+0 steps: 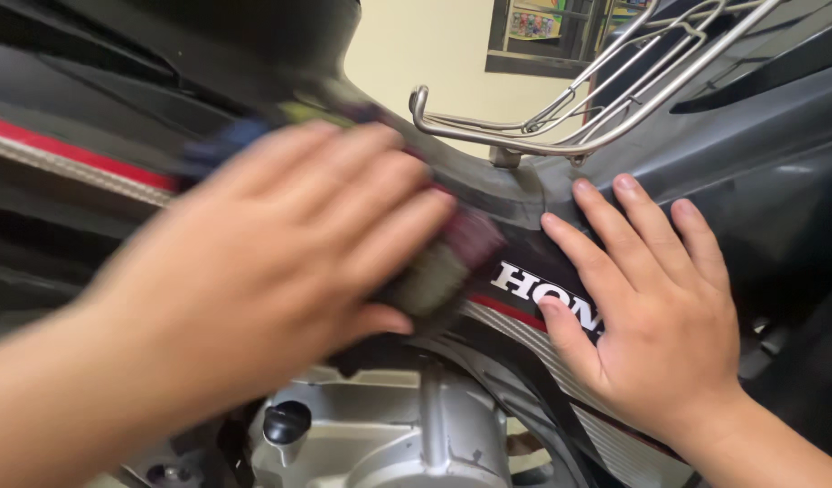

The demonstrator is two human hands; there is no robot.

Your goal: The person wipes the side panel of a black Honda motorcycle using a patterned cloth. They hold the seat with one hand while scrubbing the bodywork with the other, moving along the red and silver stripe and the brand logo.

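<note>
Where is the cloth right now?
In the head view, the cloth sits left of centre under the left hand, pressed on the dark body panel, beside the flat right hand.

Dark grey motorcycle body panel [759, 172] with a red stripe and silver-grey striped band. A multicoloured cloth [452, 262], maroon, olive and blue. Silver metal rack [560, 126], silver-grey engine [407, 434] with a black cap [286, 421], cream wall [416, 45].

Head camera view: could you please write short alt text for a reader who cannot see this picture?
A blurred left hand presses a dark multicoloured cloth against the dark grey plastic side panel of a motorcycle, while the right hand lies flat on the panel beside it. A silver metal rack is above, a grey engine casing below.
</note>
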